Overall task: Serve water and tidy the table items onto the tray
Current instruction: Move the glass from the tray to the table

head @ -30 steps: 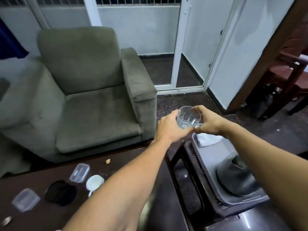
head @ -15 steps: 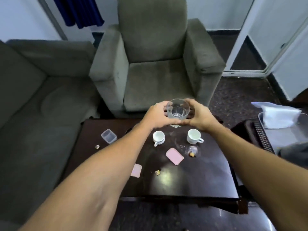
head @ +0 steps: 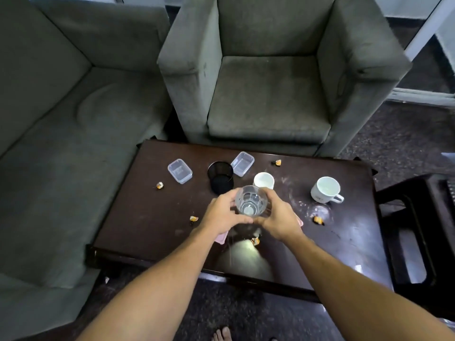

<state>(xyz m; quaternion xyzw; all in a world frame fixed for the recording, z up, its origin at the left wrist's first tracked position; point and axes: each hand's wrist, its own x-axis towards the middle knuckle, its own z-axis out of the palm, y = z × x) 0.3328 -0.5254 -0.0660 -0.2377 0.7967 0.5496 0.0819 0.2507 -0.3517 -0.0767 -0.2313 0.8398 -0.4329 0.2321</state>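
Observation:
A clear drinking glass (head: 251, 201) is held upright above the middle of the dark wooden coffee table (head: 147, 217). My left hand (head: 221, 212) grips its left side and my right hand (head: 277, 217) its right side. On the table stand two white cups (head: 264, 180) (head: 325, 189), a black mesh pen holder (head: 220, 177), two small clear plastic boxes (head: 179, 171) (head: 242, 163), and a glass lid or saucer (head: 320, 211). Pink cards (head: 220, 238) lie partly hidden under my hands. Several small orange wrappers (head: 194, 219) are scattered about.
A grey armchair (head: 268, 94) stands behind the table and a grey sofa (head: 61, 119) to its left. A dark side stand (head: 418, 230) is at the right edge. My bare toes (head: 222, 334) show on the dark floor.
The view swung from the right-hand stand to over the coffee table. Both hands carried the glass along and now hold it lower, over the table's middle.

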